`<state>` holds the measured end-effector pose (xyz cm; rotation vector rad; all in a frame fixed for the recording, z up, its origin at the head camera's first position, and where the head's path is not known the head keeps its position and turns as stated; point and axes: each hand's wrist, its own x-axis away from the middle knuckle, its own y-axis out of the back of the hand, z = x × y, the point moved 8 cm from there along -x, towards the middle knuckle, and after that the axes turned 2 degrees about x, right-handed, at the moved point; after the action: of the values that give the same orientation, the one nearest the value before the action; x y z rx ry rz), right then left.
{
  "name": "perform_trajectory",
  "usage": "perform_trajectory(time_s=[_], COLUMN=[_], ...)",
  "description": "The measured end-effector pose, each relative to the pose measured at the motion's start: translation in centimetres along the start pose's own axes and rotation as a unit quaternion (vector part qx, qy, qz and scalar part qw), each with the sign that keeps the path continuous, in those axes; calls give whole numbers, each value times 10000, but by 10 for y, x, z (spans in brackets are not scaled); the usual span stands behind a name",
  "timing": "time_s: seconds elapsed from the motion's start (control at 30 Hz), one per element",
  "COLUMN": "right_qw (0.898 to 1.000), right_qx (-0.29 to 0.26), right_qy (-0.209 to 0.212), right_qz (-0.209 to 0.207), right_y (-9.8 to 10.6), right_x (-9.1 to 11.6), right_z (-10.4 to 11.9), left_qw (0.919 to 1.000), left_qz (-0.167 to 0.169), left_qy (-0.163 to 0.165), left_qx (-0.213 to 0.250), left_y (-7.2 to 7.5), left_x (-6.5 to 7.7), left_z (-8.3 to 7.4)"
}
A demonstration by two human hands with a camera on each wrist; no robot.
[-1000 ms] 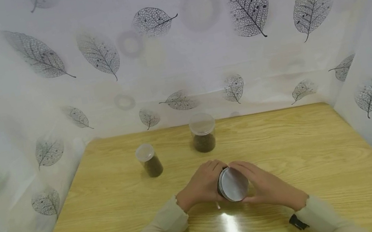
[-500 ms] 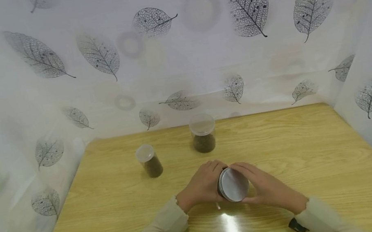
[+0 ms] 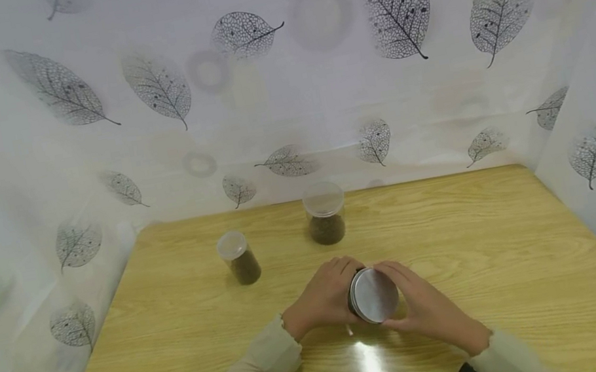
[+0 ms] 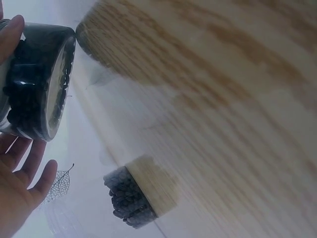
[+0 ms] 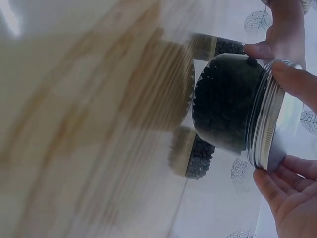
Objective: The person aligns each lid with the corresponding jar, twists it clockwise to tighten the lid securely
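A clear jar (image 5: 228, 101) of dark beans with a silver screw lid (image 3: 375, 295) is between both hands above the wooden table. My left hand (image 3: 325, 295) grips the jar's body from the left; in the left wrist view the glass jar (image 4: 37, 82) shows its beans and its base. With thumb and fingers at opposite edges of the lid, my right hand (image 3: 430, 309) holds it from the right. The right wrist view shows the right thumb (image 5: 297, 84) on the lid's near rim and the other fingers at its far rim.
At the back of the wooden table (image 3: 460, 224) stands a wide clear jar (image 3: 325, 214), partly filled with dark contents. A narrower clear jar (image 3: 240, 259) is to its left. A leaf-printed white curtain (image 3: 283, 102) surrounds the back and sides.
The right hand has turned slightly round the lid, its wrist shifting a little to the left and down. My left hand and the jar keep their place.
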<state>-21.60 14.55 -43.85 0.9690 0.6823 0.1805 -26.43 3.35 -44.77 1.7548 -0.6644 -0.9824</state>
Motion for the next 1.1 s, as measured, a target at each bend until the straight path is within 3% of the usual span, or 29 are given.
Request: perform_trajectory(time_s=[0.33, 0.5, 0.73, 1.1], right_qw=[9998, 9982, 9884, 9891], right_qx=[49, 324, 558, 438], right_qy=[-166, 394, 1373, 1317], right_qz=[123, 304, 335, 485], right_y=[-2, 4, 9, 5], right_x=[1, -3, -7, -9], right_z=[-2, 1, 1, -4], left_qw=[9999, 10000, 10000, 9999], left_qz=[92, 39, 50, 111], left_qy=[70, 13, -2, 4], left_qx=[-6, -2, -41, -52], left_y=[-2, -2, -2, -3], left_x=[0, 0, 0, 0], left_z=[2, 2, 2, 2])
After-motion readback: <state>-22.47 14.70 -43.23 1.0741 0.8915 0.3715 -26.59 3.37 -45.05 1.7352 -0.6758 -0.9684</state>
